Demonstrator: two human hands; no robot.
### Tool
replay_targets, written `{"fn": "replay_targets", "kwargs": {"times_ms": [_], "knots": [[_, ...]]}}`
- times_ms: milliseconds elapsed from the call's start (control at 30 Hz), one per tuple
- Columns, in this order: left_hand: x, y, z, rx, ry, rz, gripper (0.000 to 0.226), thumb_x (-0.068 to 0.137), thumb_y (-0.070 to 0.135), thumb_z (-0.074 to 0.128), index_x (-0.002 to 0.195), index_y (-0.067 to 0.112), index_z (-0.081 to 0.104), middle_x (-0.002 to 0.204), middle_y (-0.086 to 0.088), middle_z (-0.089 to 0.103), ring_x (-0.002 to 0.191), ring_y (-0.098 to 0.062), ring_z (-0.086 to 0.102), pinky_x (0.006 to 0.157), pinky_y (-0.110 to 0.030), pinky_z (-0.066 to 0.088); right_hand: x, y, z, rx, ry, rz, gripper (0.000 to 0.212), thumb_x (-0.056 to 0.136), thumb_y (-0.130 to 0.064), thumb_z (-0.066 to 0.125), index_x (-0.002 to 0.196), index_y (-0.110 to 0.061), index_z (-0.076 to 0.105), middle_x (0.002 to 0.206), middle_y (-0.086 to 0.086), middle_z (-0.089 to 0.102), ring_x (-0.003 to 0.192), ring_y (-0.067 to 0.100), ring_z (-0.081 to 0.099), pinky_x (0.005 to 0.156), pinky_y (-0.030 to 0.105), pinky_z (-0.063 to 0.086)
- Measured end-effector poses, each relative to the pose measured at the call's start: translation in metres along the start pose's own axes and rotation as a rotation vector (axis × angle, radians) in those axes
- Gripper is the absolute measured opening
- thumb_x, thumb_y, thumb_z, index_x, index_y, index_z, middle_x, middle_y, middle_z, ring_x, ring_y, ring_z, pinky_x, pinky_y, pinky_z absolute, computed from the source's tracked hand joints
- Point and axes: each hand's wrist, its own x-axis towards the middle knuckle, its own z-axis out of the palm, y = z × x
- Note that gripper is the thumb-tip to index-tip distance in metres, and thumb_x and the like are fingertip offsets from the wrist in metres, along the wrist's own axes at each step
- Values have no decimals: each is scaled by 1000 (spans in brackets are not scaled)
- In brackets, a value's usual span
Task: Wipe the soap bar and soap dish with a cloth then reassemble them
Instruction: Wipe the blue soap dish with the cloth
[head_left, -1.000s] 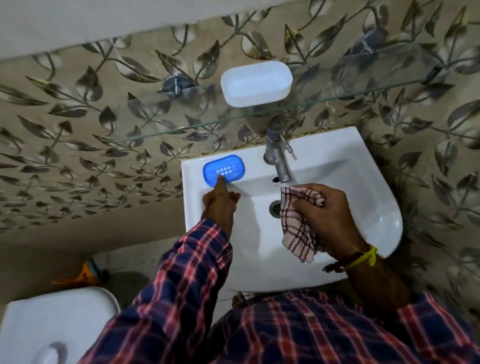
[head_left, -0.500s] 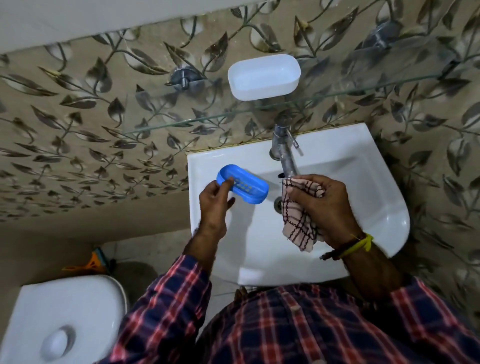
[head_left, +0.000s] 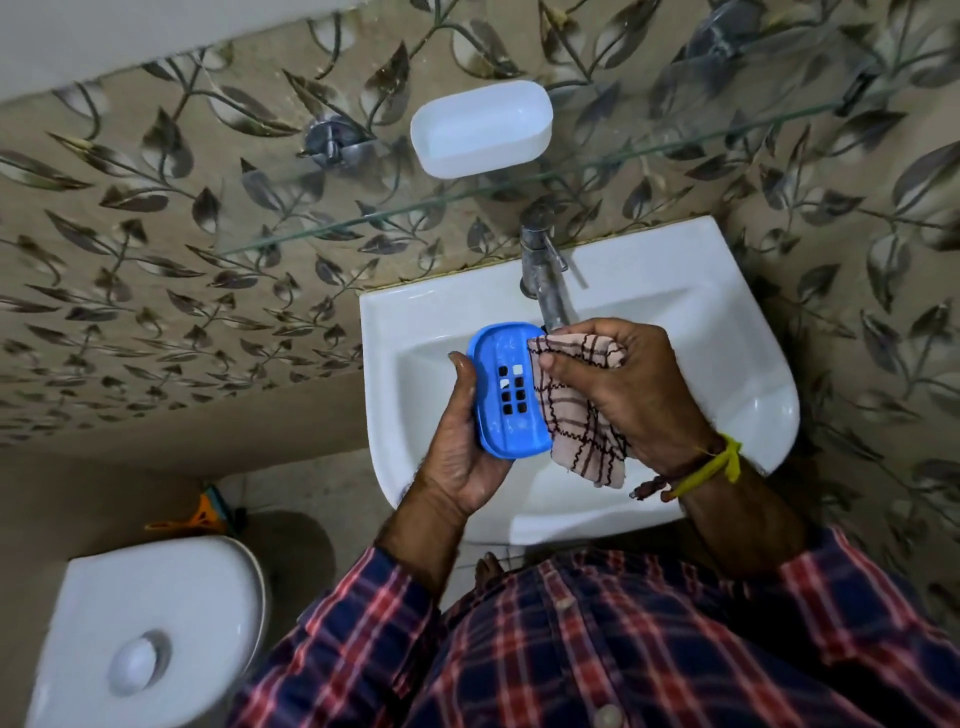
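Observation:
A blue slotted soap dish tray (head_left: 506, 392) is held over the white sink (head_left: 727, 364), gripped from below and the left by my left hand (head_left: 462, 447). My right hand (head_left: 628, 384) is closed on a checked pink-and-brown cloth (head_left: 576, 415), whose edge presses against the tray's right side. The tray's inside with its several drain holes faces up. A white oblong soap dish shell (head_left: 480, 127) sits on the glass shelf (head_left: 363, 208) above the tap. No soap bar is visible.
A metal tap (head_left: 545, 275) stands just behind my hands. The glass shelf juts out from the leaf-patterned wall above the sink. A white toilet cistern (head_left: 150, 623) is at lower left, with an orange object (head_left: 200, 517) on the floor beside it.
My left hand lifted the blue tray from the sink's left rim and brought it over the basin. My right hand moved the cloth against it.

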Motion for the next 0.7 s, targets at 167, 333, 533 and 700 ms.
{"fn": "replay_targets", "kwargs": {"times_ms": [167,333,533,700], "knots": [[-5,-1,8,21,46,19,71,99,66,28,145,19,55,134,-8,67,121,-25,64,114,-49,41,-7,-13,-11,-89,0,-64,19,81,-11,83,99,-7,76,86,3,80,79,17,77,77,36,64],[-17,0,30,92,-52,114,56,100,52,35,150,30,47,139,-7,64,122,-24,64,102,-43,53,-20,-26,13,-351,35,-261,14,85,-19,79,97,-13,78,84,-2,78,75,5,72,72,18,59],[-26,-5,38,135,24,159,54,96,49,36,142,26,53,123,2,74,112,-15,70,91,-34,60,-22,-22,29,-384,148,-362,11,86,-14,75,97,-12,77,88,-2,71,80,8,68,75,20,57],[-31,-6,29,123,70,149,47,107,43,26,139,23,54,117,-1,76,107,-15,72,85,-29,59,-30,-14,34,-274,18,-369,15,85,-2,75,99,-5,77,92,4,71,89,8,69,82,11,52]]}}
